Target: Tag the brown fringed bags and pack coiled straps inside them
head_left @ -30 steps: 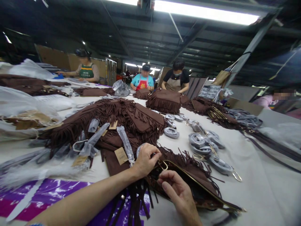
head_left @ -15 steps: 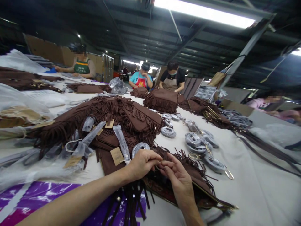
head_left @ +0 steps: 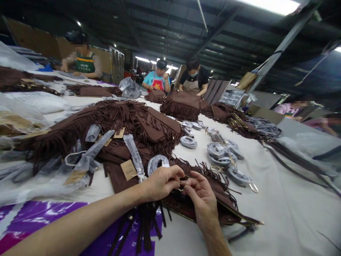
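Over the open brown fringed bag (head_left: pixel 223 202), both hands meet at a small gold ring-shaped metal piece (head_left: pixel 181 188). My left hand (head_left: pixel 161 183) pinches it from the left, thumb against the curled fingers. From the right, the thumb and forefinger of my right hand (head_left: pixel 204 199) close on the same piece; its other fingers are partly raised. The fingers hide how the piece joins the bag. A gold zipper runs along the bag's open edge. Just behind my left hand lies a wrapped coiled strap (head_left: pixel 157 163), beside a brown paper tag (head_left: pixel 128 170).
Brown fringed bags (head_left: pixel 157 124) are heaped ahead. Grey coiled straps (head_left: pixel 217 151) with gold clasps lie at right, plastic wrapping (head_left: pixel 53 181) at left. A purple plastic sheet (head_left: pixel 48 217) sits under my left forearm. Several people, including one in a green apron (head_left: pixel 84 64), work around the table.
My fingers have shifted slightly around the small metal piece, and more of its gold ring shows. The whole view has moved a little; the bag stays beneath my hands.
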The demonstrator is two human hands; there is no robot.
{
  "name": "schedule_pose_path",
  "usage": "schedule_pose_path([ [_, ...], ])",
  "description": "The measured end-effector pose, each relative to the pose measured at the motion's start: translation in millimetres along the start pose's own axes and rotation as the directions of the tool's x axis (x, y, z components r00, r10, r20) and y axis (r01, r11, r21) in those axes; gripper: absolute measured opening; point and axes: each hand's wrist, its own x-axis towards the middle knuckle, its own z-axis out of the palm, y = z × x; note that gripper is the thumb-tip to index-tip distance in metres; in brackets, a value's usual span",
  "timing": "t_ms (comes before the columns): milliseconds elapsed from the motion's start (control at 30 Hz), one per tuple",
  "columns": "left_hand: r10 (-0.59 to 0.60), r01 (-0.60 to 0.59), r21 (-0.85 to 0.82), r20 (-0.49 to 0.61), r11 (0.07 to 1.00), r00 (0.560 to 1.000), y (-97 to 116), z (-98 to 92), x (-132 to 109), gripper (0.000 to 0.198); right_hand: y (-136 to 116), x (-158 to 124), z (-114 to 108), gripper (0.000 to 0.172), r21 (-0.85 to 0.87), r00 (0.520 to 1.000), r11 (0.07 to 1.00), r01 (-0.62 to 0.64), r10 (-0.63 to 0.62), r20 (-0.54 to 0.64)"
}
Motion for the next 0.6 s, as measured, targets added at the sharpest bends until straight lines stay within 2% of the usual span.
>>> schedule_pose_path([
  [367,0.066,-0.069,0.025,0.093,0.997,0.993,0.8,-0.2,-0.6,0.025,7.5,-1.6,-4.7,0.029,-0.026,0.999,0.999,-0.035,0.036,0.024],
  [600,0.063,-0.067,0.065,0.067,0.996,0.996,1.3,0.3,0.9,0.022,4.4,-2.2,-3.3,0.029,-0.071,0.999,0.997,-0.036,0.035,-0.007],
])
